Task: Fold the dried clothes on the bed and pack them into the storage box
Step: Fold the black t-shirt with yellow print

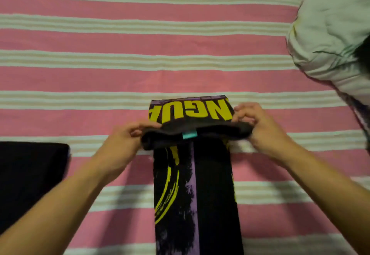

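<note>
Hands (120, 140) (258, 126) pinch narrow black shirt (212, 184), yellow-purple print.

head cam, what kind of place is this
Most likely a bedroom, on a bed: a pink and white striped bedsheet fills the view, a pale pillow lies at the right edge, and both hands grip a printed black T-shirt being folded on it.

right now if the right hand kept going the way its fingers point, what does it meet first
The right hand points inward along the black printed shirt fold it pinches, so it would likely meet the left hand gripping the other end. Depth is hard to judge.
</note>
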### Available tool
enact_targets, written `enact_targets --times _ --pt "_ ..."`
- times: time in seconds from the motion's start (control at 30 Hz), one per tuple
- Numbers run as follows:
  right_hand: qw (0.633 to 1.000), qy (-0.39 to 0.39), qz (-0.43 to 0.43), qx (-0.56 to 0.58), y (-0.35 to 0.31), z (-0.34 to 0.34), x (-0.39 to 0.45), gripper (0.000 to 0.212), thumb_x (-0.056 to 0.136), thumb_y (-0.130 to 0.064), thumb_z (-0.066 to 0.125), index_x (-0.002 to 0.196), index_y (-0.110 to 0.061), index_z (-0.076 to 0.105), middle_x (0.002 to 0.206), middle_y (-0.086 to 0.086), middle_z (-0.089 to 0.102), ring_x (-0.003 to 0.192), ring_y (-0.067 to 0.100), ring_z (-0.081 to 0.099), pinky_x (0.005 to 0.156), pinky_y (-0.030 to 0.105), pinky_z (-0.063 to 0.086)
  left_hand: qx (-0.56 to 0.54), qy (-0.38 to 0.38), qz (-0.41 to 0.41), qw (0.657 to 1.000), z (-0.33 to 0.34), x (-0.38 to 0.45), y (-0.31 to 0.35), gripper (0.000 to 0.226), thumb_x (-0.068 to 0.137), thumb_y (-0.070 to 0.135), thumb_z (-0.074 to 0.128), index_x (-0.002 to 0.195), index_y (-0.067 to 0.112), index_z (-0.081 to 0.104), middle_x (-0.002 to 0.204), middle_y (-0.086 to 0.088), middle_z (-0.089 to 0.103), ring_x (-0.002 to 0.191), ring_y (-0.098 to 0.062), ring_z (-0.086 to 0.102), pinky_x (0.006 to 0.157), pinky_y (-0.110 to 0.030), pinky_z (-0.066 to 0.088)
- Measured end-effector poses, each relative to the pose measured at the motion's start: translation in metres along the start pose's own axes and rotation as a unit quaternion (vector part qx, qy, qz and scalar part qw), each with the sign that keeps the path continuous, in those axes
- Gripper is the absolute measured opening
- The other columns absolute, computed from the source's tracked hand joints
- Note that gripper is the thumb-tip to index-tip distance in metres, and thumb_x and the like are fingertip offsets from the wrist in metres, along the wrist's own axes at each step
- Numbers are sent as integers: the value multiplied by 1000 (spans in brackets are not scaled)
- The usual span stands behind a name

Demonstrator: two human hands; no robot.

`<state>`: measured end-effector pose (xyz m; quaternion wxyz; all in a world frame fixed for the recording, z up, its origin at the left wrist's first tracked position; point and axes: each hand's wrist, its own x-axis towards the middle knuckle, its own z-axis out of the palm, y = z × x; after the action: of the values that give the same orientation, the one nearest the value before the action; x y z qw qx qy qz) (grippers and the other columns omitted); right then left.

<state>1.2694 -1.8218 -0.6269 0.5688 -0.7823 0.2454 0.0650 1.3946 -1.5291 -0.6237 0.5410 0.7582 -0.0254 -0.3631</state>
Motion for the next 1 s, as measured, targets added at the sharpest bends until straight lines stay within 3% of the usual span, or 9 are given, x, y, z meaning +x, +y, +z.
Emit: enact_targets --times 0.13,0.23,0.37,0.5,0.63,0.7,0.8,0.9,1.0 --pt "994 -34 96 -29 57 25 -65 70 92 10 58 104 -58 67 127 -8 57 116 11 59 91 16 49 -121 -26 -156 980 15 -45 -57 53 92 -18 45 121 19 72 118 -8 73 111 -34 66 92 -33 54" --pt "986 20 159 49 58 38 -79 38 98 -10 59 125 -37 56 120 -7 62 106 6 63 79 17 50 -201 39 -163 965 24 -48 -60 30 102 -1 48 120 12 68 99 -13 65 93 -27 66 90 -34 59" --pt "974 84 206 36 47 55 -70 26 95 -18 66 119 -19 55 104 3 67 88 15 68 70 26 52 -95 95 -153 979 43 -48 -52 15 98 -2 59 108 8 65 109 -15 68 100 -27 71 78 -25 61" --pt "944 107 286 125 42 61 -67 16 100 -11 57 116 -10 56 105 16 68 74 17 70 64 27 56 -97 128 -168 973 45 -43 -55 16 96 -8 58 99 7 58 104 -16 60 94 -29 69 78 -35 60" --pt "935 64 326 122 40 63 -65 12 105 -13 48 113 -7 55 99 20 68 58 17 69 52 26 54 190 113 -109 969 44 -44 -58 6 97 14 64 96 16 58 88 -2 64 79 -20 63 64 -29 48" --pt "949 36 300 -86 36 56 -59 12 103 -19 52 96 -12 58 82 12 71 56 19 65 53 31 52 279 82 -85 953 45 -43 -57 6 97 21 63 96 19 57 89 2 62 84 -20 61 68 -32 47" --pt "892 45 175 -415 25 39 -48 17 99 -21 51 89 -11 60 77 4 62 70 27 58 64 34 47 383 101 -22 918 41 -40 -52 14 94 31 64 102 20 61 109 -2 51 107 -23 49 86 -35 44" --pt "911 128 -4 -393 1 34 -29 15 100 -20 47 103 -12 59 96 6 59 85 28 56 70 37 46 433 152 153 875 40 -24 -35 30 95 35 61 118 15 61 133 -10 48 125 -29 43 102 -46 43" --pt "889 53 -147 -431 4 51 -1 48 102 -35 45 145 -16 43 148 9 42 137 30 35 111 45 35 539 77 229 807 56 12 -33 55 102 48 45 152 24 40 163 -12 25 152 -35 17 119 -54 23"
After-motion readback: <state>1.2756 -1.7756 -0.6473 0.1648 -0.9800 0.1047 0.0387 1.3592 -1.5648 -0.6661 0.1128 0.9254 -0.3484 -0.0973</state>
